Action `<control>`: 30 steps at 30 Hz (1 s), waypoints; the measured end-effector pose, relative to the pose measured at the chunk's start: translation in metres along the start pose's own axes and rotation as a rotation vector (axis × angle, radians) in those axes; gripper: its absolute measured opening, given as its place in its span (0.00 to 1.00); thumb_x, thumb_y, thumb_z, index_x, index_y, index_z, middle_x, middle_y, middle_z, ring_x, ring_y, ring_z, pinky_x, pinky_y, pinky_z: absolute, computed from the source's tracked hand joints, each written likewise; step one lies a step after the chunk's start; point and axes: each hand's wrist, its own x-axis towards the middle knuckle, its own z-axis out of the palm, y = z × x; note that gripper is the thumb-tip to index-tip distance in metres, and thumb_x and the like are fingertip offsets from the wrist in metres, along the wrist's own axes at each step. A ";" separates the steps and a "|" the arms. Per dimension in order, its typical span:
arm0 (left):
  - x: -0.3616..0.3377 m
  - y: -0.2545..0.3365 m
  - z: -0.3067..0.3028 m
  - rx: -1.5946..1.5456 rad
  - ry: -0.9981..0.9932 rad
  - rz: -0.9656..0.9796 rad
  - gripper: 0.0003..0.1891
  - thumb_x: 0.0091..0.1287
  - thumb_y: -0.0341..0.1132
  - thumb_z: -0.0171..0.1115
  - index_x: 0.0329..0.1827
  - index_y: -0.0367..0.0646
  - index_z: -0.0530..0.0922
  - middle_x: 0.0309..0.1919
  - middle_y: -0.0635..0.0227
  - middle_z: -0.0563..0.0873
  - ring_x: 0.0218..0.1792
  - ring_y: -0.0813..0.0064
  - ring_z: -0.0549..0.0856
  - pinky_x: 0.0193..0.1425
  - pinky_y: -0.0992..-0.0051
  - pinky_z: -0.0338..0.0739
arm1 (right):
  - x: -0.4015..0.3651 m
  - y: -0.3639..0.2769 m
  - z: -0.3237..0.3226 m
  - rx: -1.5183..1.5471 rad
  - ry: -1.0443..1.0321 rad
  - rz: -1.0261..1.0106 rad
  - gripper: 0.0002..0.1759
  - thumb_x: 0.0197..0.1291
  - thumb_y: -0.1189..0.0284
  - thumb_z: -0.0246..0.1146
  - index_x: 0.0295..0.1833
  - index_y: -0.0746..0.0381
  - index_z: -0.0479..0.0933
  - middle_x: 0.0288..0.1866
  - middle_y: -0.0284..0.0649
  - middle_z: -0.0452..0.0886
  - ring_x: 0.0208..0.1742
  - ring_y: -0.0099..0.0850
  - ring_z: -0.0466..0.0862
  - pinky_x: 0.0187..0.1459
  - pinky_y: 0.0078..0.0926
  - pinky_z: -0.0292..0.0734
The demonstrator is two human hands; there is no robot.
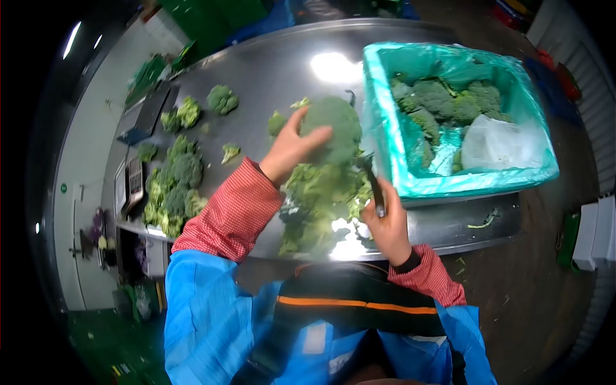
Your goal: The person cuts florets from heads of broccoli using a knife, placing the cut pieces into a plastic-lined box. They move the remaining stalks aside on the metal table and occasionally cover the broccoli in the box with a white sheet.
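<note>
Broccoli head (pixel 337 128) was mid-trim, centre frame.
Left hand (pixel 290 149) cupped its crown, holding it steady; right hand (pixel 389 228) gripped a knife (pixel 373 183) near the stalk, I think.

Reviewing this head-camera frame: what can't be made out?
Head view:
- Dark-handled knife in right hand: blade partly lost among leafy green trimmings.
- Large green broccoli head: stalk hidden below crown and left hand.
- Dark devices at left edge of steel table: too small, distorted.

Green broccoli head (pixel 333 125); teal bin liner (pixel 385 147); red-striped sleeves (pixel 234 208).
</note>
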 end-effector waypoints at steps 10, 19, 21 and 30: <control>-0.089 -0.076 -0.046 -0.168 -0.011 -0.068 0.31 0.73 0.34 0.63 0.78 0.52 0.64 0.49 0.72 0.67 0.46 0.82 0.77 0.50 0.69 0.89 | 0.014 0.027 0.043 0.711 -0.145 0.867 0.19 0.73 0.62 0.60 0.62 0.57 0.66 0.35 0.38 0.77 0.16 0.18 0.69 0.16 0.18 0.64; -0.093 -0.117 -0.063 -0.151 -0.024 -0.231 0.34 0.77 0.50 0.56 0.81 0.49 0.56 0.61 0.62 0.72 0.63 0.65 0.74 0.59 0.59 0.83 | 0.011 0.053 0.068 -0.091 -0.211 0.315 0.27 0.64 0.66 0.68 0.67 0.61 0.72 0.37 0.40 0.80 0.23 0.26 0.78 0.24 0.26 0.74; -0.087 -0.133 -0.065 -0.365 -0.040 -0.332 0.37 0.77 0.52 0.55 0.82 0.50 0.53 0.66 0.60 0.69 0.67 0.60 0.72 0.58 0.56 0.83 | 0.014 0.054 0.080 -0.541 -0.202 -0.208 0.34 0.57 0.65 0.71 0.70 0.57 0.73 0.40 0.43 0.81 0.31 0.37 0.84 0.34 0.34 0.80; -0.078 -0.140 -0.043 -0.236 0.101 -0.435 0.51 0.66 0.44 0.71 0.83 0.56 0.42 0.74 0.51 0.64 0.70 0.54 0.71 0.59 0.44 0.78 | -0.004 0.041 0.072 -0.323 -0.085 0.399 0.18 0.73 0.66 0.57 0.63 0.64 0.73 0.36 0.49 0.85 0.34 0.42 0.86 0.36 0.38 0.77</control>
